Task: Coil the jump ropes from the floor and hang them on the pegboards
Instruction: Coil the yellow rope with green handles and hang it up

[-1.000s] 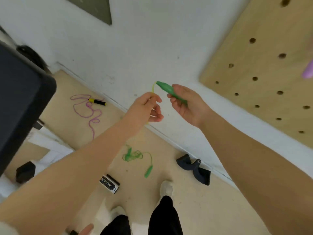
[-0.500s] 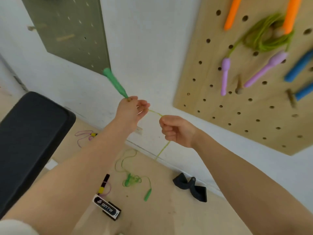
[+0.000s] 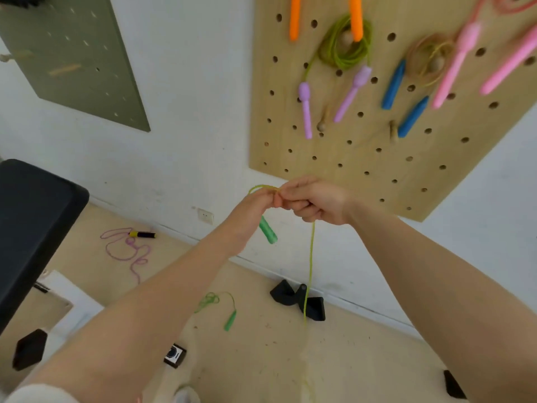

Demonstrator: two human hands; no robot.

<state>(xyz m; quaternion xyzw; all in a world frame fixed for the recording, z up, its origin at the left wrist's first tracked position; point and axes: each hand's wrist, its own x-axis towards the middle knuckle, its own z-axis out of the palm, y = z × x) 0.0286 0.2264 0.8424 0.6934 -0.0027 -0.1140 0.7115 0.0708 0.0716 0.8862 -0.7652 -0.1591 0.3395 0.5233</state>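
Note:
My left hand (image 3: 252, 212) and my right hand (image 3: 312, 200) meet in front of me, both pinching a thin yellow-green jump rope (image 3: 310, 263). A small loop of rope arcs over my left fingers. One green handle (image 3: 268, 233) hangs down just below my left hand. From my right fist the rope drops straight to the floor. Its other green handle (image 3: 230, 320) lies on the floor beside a tangle of cord. A purple rope (image 3: 128, 251) with a yellow-black handle (image 3: 142, 235) lies on the floor at the left. The wooden pegboard (image 3: 363, 158) holds several coiled ropes.
A grey-green pegboard (image 3: 72, 59) hangs on the wall at upper left. A black padded object (image 3: 32, 222) juts in from the left. Black wedge-shaped pieces (image 3: 299, 299) lie by the baseboard, and a small black-and-white box (image 3: 174, 355) sits on the floor.
My hands came together; before, they were apart with rope stretched between. The green handle that pointed up from my left hand now hangs below it. The view tilted up toward the wooden pegboard.

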